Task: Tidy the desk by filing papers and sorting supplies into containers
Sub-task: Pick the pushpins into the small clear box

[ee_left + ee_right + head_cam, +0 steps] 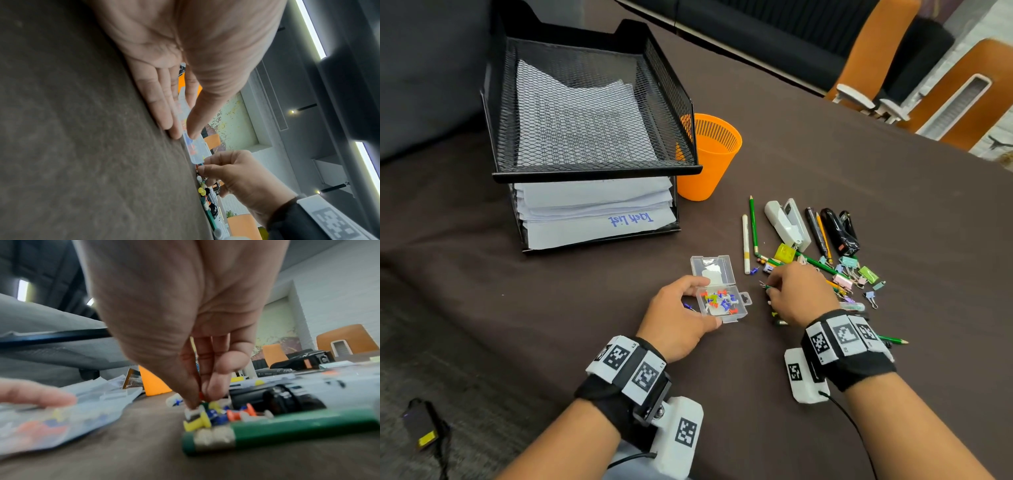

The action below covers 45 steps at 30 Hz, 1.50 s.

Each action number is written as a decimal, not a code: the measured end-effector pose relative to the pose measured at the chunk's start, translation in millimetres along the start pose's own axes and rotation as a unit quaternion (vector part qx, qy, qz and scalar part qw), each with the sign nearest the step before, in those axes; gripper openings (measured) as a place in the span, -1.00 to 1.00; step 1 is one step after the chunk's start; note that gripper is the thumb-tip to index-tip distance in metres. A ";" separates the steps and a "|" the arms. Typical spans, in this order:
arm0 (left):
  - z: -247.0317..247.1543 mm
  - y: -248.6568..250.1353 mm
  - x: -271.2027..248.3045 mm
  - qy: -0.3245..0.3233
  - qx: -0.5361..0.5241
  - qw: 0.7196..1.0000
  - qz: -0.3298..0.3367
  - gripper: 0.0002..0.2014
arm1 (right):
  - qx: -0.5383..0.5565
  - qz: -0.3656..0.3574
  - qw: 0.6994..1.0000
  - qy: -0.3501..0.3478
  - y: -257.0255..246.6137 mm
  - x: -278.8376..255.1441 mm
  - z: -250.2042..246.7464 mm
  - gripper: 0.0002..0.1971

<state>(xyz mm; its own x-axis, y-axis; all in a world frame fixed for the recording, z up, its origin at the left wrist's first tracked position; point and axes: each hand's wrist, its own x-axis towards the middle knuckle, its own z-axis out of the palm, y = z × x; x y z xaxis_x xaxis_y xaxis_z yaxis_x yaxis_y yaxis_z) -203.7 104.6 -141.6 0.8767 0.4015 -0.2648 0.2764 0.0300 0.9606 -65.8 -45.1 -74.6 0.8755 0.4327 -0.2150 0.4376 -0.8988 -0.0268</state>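
Note:
A small clear plastic pin box (pixel 726 305) lies on the brown desk with its lid folded back and several coloured push pins inside. My left hand (pixel 707 303) grips the box between thumb and fingers; the left wrist view shows the same box (pixel 195 149) edge-on under the thumb. Just right of the box, my right hand (pixel 770 293) pinches a few push pins, their metal points sticking out left. In the right wrist view my fingertips (pixel 193 404) pinch into a cluster of loose push pins (pixel 218 417) beside a green pencil (pixel 287 430).
A black mesh paper tray (pixel 681 102) stacked with papers stands at the back left, an orange cup (pixel 709 164) beside it. A white stapler (pixel 787 222), a black stapler (pixel 839 231), pencils and binder clips (pixel 859 274) are scattered on the right. Orange chairs stand beyond.

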 end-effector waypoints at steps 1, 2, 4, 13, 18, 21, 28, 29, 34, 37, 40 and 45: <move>0.0 0.2 -0.1 0.000 0.000 1.000 0.000 -0.41 | 0.022 -0.003 1.000 0.009 0.5 -1.4 -0.9 -0.86; -0.1 0.2 -0.2 -0.001 0.000 1.000 0.000 -0.41 | 0.058 -0.012 0.998 0.022 0.5 -3.2 -1.8 -0.90; -0.3 1.2 -0.7 -0.002 0.002 1.000 0.002 -0.41 | 0.151 -0.041 0.987 0.047 -3.4 -7.4 -3.9 -0.95; -0.7 1.0 -0.2 -0.010 -0.017 1.000 0.016 -0.41 | 0.247 -0.125 0.961 -0.002 -31.1 -20.3 -5.8 -0.85; -9.1 8.4 3.1 0.010 -0.038 0.999 0.029 -0.41 | 0.272 -0.106 0.952 0.089 -26.4 -16.1 -7.2 -0.90; -26.8 16.2 8.8 0.054 -0.041 0.997 0.042 -0.42 | 0.294 -0.070 0.944 0.134 -27.6 -14.1 -4.0 -0.89; -62.2 18.2 16.6 0.135 -0.023 0.990 0.044 -0.43 | 0.158 -0.134 0.978 -0.034 -74.8 -28.2 26.5 -0.84; -62.5 17.2 16.7 0.136 -0.022 0.990 0.040 -0.42 | 0.143 -0.140 0.979 -0.040 -79.2 -28.0 26.2 -0.82; -56.7 12.9 15.2 0.126 -0.027 0.991 0.027 -0.42 | 0.086 -0.175 0.980 -0.041 -84.0 -28.1 18.7 -0.96; -49.8 12.6 14.4 0.111 -0.031 0.993 0.023 -0.43 | 0.106 -0.164 0.981 0.002 -71.2 -28.6 12.2 -0.95; -40.5 13.6 11.4 0.071 -0.025 0.997 0.019 -0.42 | 0.240 -0.152 0.957 0.054 -56.8 -27.6 2.9 -0.94; -18.3 15.2 2.2 -0.025 -0.013 0.999 0.026 -0.42 | 0.305 -0.107 0.940 0.110 -25.6 -17.4 -11.9 -0.96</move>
<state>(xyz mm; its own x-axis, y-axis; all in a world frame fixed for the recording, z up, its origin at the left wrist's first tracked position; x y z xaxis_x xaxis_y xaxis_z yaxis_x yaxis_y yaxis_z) -204.7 122.7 -126.0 0.9082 0.3571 -0.2184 0.2211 0.0339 0.9747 -89.9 -28.8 -58.6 0.8316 0.5517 0.0648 0.4681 -0.6332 -0.6164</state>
